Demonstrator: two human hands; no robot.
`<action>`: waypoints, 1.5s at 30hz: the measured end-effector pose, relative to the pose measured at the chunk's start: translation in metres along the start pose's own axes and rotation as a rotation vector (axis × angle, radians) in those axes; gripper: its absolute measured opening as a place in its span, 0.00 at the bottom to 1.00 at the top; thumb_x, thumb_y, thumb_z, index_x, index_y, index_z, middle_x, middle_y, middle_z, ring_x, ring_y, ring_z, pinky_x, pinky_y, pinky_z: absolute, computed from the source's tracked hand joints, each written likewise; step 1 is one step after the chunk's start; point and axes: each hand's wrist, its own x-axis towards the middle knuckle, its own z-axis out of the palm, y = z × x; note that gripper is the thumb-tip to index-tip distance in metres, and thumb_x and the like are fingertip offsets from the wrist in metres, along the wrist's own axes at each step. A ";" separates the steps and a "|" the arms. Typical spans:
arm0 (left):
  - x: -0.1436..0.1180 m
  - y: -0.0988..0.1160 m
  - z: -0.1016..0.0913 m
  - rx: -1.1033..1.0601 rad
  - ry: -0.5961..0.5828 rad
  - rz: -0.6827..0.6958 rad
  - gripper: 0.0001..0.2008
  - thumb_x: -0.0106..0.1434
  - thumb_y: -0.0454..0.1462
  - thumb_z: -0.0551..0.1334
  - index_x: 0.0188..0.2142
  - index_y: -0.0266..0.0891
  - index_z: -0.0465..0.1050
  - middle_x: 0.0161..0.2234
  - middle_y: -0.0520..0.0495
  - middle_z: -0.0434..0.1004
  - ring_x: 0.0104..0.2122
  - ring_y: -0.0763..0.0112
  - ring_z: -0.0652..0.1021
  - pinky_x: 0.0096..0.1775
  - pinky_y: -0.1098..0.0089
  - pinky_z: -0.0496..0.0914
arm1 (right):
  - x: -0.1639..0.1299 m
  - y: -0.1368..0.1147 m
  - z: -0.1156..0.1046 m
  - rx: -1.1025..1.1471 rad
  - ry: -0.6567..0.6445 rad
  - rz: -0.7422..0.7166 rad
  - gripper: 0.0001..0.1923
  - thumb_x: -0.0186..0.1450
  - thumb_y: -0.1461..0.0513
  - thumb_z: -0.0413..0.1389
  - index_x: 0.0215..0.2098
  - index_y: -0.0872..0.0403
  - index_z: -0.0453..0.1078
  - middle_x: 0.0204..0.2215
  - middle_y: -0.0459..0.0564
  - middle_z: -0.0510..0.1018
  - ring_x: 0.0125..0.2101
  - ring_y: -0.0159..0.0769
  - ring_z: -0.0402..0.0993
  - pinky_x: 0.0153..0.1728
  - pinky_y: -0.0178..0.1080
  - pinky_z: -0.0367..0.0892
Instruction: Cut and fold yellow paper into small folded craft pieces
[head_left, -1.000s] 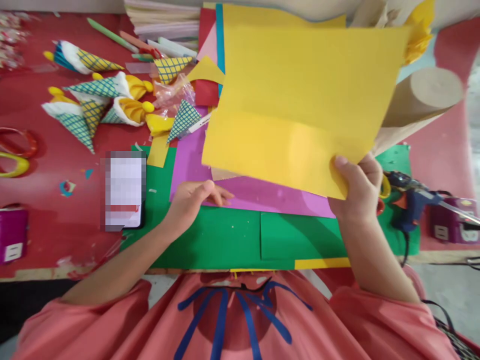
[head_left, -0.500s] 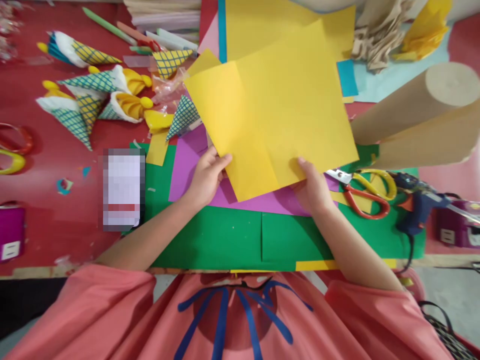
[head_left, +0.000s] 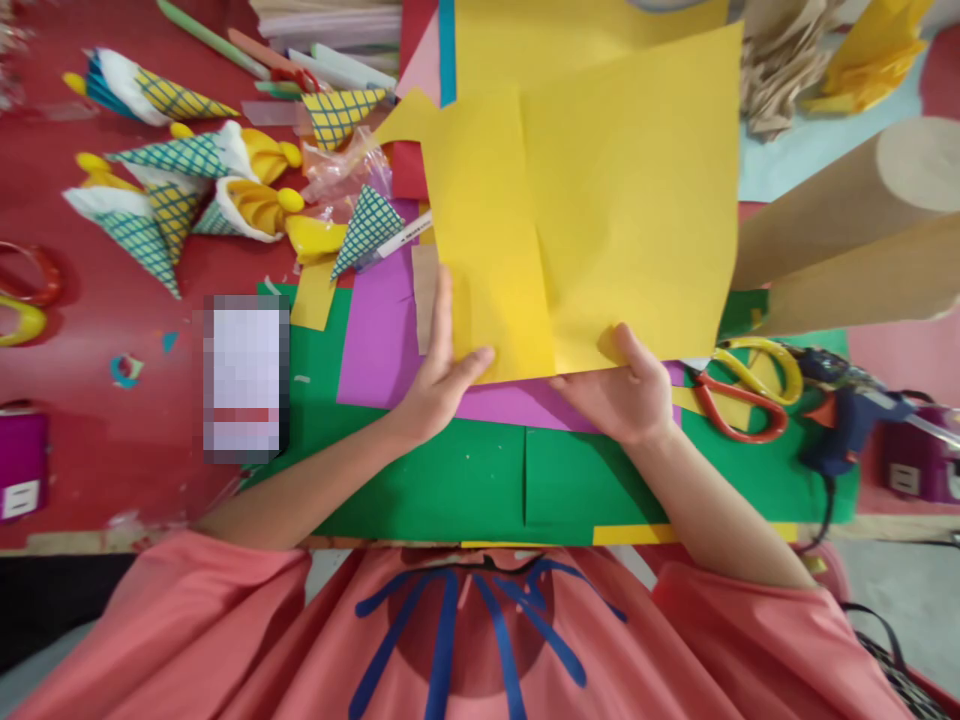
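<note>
Between my two hands is a large sheet of yellow paper point(head_left: 630, 200), creased along a line left of its middle. My left hand point(head_left: 442, 385) grips the lower left edge, thumb on the front face and fingers along the side and behind. At the lower edge, right of the crease, my right hand point(head_left: 630, 390) has its thumb on top and its other fingers partly hidden underneath. Below the sheet lies purple paper point(head_left: 375, 340) on a green sheet point(head_left: 450, 480). Scissors point(head_left: 742, 395) with red and yellow handles rest beside my right hand.
Several checked paper cones point(head_left: 161, 215) lie at the left, near a blurred-out phone-shaped object point(head_left: 244, 380). A blue glue gun point(head_left: 840, 420) is at the right, below a brown paper roll point(head_left: 832, 220). More yellow paper point(head_left: 540, 40) lies at the back.
The yellow sheet has turned upright and shifted right, its left part now bent up along the crease. My left hand has moved right and slightly down; my right hand has turned palm-up.
</note>
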 end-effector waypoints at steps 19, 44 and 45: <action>-0.002 0.018 0.000 -0.651 -0.120 -0.564 0.29 0.50 0.59 0.65 0.43 0.44 0.73 0.43 0.46 0.80 0.60 0.48 0.68 0.53 0.57 0.72 | 0.003 0.015 -0.011 -0.090 0.246 -0.089 0.18 0.56 0.58 0.63 0.45 0.48 0.73 0.43 0.45 0.82 0.51 0.44 0.75 0.54 0.46 0.69; 0.006 0.045 -0.041 -0.534 0.522 -0.496 0.13 0.55 0.33 0.63 0.41 0.45 0.71 0.34 0.55 0.80 0.54 0.59 0.73 0.56 0.58 0.71 | -0.102 -0.071 -0.087 -1.952 0.593 -0.244 0.22 0.67 0.54 0.47 0.52 0.55 0.71 0.52 0.60 0.75 0.54 0.55 0.70 0.55 0.54 0.65; 0.004 0.045 -0.040 -0.539 0.536 -0.497 0.13 0.55 0.33 0.62 0.42 0.45 0.71 0.34 0.55 0.80 0.55 0.60 0.73 0.55 0.59 0.71 | -0.108 -0.072 -0.096 -2.013 0.626 -0.193 0.23 0.67 0.55 0.46 0.54 0.56 0.70 0.53 0.62 0.74 0.54 0.56 0.70 0.54 0.55 0.66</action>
